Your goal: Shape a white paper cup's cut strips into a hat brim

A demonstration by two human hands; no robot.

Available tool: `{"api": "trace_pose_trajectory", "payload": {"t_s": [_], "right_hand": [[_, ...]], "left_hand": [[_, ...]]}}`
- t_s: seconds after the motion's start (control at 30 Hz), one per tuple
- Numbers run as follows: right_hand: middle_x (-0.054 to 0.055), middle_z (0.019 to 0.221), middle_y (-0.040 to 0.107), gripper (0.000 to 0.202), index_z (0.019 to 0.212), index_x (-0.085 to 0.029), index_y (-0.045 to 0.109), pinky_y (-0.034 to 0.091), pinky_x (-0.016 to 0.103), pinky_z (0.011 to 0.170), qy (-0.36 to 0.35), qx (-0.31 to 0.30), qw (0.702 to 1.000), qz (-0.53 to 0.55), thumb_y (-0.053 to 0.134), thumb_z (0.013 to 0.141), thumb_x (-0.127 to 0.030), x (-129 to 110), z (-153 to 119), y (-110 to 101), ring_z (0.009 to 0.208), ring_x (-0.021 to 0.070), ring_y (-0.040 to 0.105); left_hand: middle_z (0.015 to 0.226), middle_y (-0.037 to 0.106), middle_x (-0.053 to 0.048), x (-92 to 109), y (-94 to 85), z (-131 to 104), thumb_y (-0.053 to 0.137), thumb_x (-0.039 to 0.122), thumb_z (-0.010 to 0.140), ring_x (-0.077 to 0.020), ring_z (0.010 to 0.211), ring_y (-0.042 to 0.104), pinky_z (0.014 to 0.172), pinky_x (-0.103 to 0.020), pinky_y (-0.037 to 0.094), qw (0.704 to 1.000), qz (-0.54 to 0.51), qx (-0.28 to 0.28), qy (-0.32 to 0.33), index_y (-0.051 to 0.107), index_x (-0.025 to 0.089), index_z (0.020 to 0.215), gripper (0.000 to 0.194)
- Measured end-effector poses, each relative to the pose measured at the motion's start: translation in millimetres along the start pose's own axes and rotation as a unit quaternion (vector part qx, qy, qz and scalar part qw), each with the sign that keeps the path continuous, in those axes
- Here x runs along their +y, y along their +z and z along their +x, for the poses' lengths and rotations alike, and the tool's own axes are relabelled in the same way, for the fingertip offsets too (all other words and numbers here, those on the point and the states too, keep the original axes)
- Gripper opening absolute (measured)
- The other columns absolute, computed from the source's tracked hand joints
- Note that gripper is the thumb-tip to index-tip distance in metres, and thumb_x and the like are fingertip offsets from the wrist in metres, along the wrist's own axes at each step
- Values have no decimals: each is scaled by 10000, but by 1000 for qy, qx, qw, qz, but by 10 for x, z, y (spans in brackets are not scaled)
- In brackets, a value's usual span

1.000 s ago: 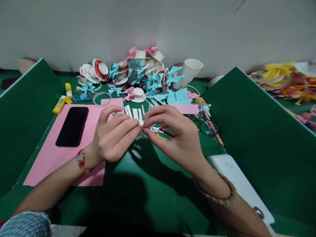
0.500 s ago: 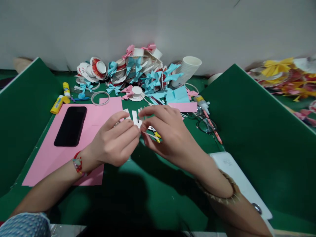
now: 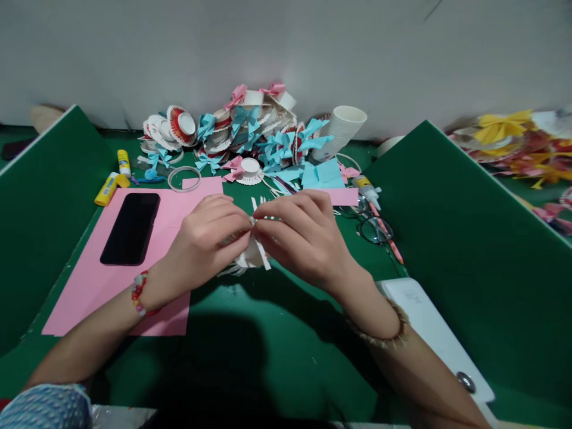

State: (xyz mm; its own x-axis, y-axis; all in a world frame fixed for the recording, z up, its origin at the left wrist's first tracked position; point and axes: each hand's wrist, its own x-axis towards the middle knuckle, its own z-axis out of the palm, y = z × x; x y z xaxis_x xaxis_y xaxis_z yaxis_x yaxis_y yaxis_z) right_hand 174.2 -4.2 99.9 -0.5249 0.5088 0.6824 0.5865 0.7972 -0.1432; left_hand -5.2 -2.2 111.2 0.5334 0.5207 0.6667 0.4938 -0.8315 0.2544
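Observation:
A white paper piece cut into strips, like the cut paper cups behind it, is held between my hands over the green table. My left hand pinches it from the left with thumb and fingers together. From the other side, my right hand is closed on its strips, fingertips meeting those of the left. The fingers cover much of the piece. Some strips stick out above the fingertips, others below.
Pink sheets lie at left under a black phone. Behind is a pile of cut cups with bows, near stacked white cups. Glasses, a pencil and a white device lie right. Green partitions flank the table.
The white paper piece has turned, and more of its body and strips show below my hands. My right fingers have closed in from a looser, more spread pose.

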Motion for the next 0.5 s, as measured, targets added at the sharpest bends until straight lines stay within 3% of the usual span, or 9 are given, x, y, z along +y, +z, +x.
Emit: {"api": "trace_pose_trajectory", "payload": {"t_s": [0.17,0.3,0.5], "right_hand": [[67,895,662,55,863,-201,579,405,361,723,90,-6,994,58,541,826,-213,-13,16,10,846,208,582],[21,746,674,63,746,-201,600,431,301,641,167,-22,976,137,574,802,-211,-29,11,-7,695,161,593],[17,727,689,102,721,-202,645,426,313,640,162,-11,981,102,584,803,-193,-51,-7,-13,676,160,599]], "left_hand": [[669,664,-22,-21,25,-6,570,109,784,-127,677,627,653,-256,517,996,-57,15,-64,584,144,685,107],[638,656,-5,-4,39,-12,599,129,772,-105,608,616,562,-206,492,991,-80,28,-108,574,147,665,112],[696,694,-7,-7,86,-41,589,103,779,-118,642,623,692,-275,535,998,-24,43,-49,633,164,758,77]]}}
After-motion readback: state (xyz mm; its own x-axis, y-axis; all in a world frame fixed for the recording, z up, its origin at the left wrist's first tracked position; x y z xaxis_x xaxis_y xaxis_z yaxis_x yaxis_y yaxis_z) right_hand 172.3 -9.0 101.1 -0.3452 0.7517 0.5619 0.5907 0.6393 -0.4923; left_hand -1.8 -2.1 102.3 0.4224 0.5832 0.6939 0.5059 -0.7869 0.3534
